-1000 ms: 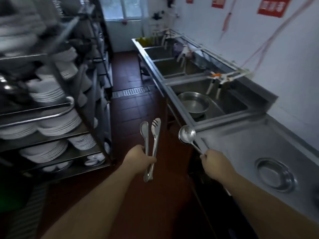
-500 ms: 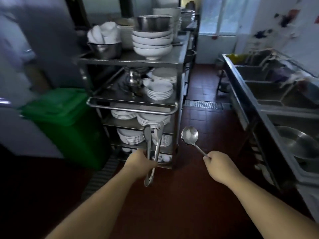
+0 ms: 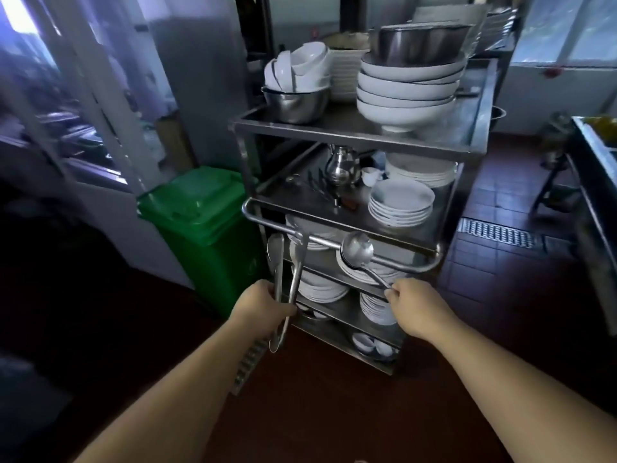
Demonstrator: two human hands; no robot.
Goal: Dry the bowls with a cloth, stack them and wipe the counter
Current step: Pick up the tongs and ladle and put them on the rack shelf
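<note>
My left hand (image 3: 263, 305) grips a pair of steel tongs (image 3: 283, 279) upright in front of a steel trolley (image 3: 337, 132). My right hand (image 3: 415, 307) pinches the handle of a steel ladle (image 3: 356, 251), its bowl raised toward the trolley's push bar (image 3: 320, 240). On the trolley's top shelf stands a stack of large white bowls (image 3: 405, 95) with a steel bowl (image 3: 417, 43) on top. Beside it a steel bowl (image 3: 293, 103) holds small white bowls. No cloth is in view.
The middle shelf carries a steel teapot (image 3: 340, 165), small cups and stacked white plates (image 3: 400, 203); lower shelves hold more plates. A green lidded bin (image 3: 200, 222) stands left of the trolley. A floor drain (image 3: 497, 233) and a steel counter edge (image 3: 594, 152) lie to the right.
My view has swung left, away from the sinks and counter, and closer to the trolley. Both hands keep their grip on the tongs and ladle.
</note>
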